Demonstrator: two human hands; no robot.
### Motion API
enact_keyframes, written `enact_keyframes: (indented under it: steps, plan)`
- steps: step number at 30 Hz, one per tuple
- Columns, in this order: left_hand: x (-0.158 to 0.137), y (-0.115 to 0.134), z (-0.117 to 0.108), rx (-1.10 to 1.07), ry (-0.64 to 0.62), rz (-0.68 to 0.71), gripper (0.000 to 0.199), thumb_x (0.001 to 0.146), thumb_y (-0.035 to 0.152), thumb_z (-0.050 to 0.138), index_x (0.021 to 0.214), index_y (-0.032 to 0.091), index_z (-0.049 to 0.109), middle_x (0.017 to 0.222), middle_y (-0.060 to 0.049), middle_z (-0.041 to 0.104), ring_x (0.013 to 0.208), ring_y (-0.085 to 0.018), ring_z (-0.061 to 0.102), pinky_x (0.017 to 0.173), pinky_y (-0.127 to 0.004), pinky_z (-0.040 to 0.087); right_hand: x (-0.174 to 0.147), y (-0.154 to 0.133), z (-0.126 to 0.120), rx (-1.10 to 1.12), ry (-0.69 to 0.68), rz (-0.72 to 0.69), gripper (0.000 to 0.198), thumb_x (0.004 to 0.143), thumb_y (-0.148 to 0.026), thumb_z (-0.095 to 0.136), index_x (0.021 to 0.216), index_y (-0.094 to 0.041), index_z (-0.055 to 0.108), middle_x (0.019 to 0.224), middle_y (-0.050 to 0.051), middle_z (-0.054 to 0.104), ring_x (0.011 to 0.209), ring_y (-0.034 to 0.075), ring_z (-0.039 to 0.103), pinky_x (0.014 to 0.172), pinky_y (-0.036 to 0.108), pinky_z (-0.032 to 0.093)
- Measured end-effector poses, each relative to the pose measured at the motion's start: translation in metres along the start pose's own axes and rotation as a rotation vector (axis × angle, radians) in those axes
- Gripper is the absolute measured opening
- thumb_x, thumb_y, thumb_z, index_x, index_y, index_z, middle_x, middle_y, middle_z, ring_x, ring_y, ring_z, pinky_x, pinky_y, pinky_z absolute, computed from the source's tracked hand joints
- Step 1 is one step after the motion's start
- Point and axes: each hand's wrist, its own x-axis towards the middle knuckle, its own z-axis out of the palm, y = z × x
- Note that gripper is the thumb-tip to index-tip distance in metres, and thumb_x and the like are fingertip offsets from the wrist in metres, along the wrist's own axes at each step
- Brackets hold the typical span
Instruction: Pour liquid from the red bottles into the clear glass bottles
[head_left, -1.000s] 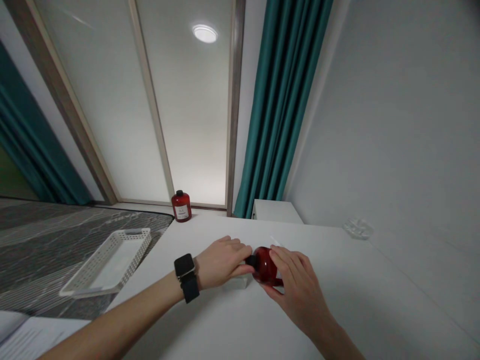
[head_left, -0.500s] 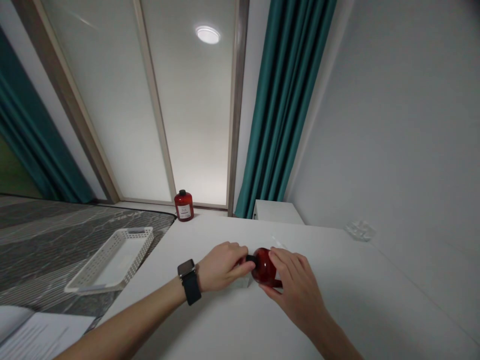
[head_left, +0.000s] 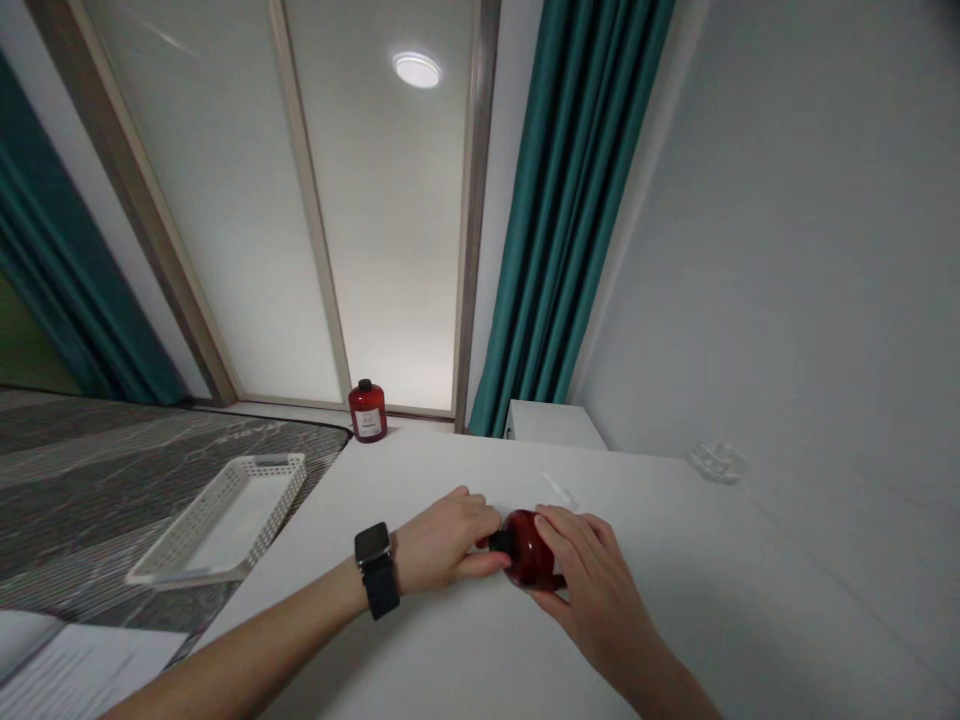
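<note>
Low in the frame, right of centre, my left hand pinches the black cap of a tilted red bottle over the counter, my right hand curling its half-open fingers round the body.

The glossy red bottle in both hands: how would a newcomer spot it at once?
Find the flat white tabletop in front of the right-hand teal curtain. Over its middle, the glossy red bottle is tipped sideways, bare left hand at its black cap, bare right hand on its body. Unlike the upright red bottle at the far left corner, it is hand-held.
</note>
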Motion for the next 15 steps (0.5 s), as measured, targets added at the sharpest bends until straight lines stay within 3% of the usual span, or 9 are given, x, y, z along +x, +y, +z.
enact_keyframes:
  steps: [3,7,12,15]
  plan:
    - [0.000,0.002,0.001,0.041,0.003,0.014,0.031,0.098,0.042,0.052,0.078,0.018,0.050,0.077,-0.002,0.063,0.073,-0.020,0.056,0.073,-0.031,0.036,-0.004,0.000,0.003,0.045,-0.012,0.017,0.050,0.087,-0.021,0.064,0.132,-0.013,0.044,0.118,0.020,0.068,0.109,0.032,0.064,0.090,0.049,0.046]
    - [0.003,0.010,-0.002,0.052,0.060,-0.042,0.029,0.098,0.042,0.052,0.080,0.018,0.051,0.077,-0.003,0.061,0.073,-0.021,0.055,0.072,-0.033,0.036,-0.013,-0.002,0.011,0.141,0.068,0.177,0.062,0.078,-0.022,0.073,0.133,-0.019,0.043,0.120,0.018,0.066,0.108,0.033,0.064,0.089,0.051,0.050]
    - [0.002,0.017,0.000,-0.250,0.303,-0.186,0.012,0.096,0.031,0.051,0.098,0.019,0.052,0.089,-0.003,0.058,0.081,-0.020,0.055,0.076,-0.032,0.042,-0.018,-0.004,0.018,0.461,0.076,0.638,0.069,0.067,-0.026,0.078,0.127,-0.025,0.044,0.123,0.013,0.064,0.110,0.032,0.064,0.090,0.049,0.053]
    - [-0.002,0.020,0.010,-0.408,0.383,-0.186,0.020,0.090,0.026,0.058,0.108,0.020,0.052,0.101,-0.005,0.057,0.092,-0.021,0.055,0.084,-0.034,0.045,-0.013,-0.002,0.022,0.695,0.180,0.902,0.060,0.069,-0.030,0.076,0.119,-0.025,0.043,0.118,0.011,0.065,0.107,0.029,0.065,0.092,0.048,0.052]
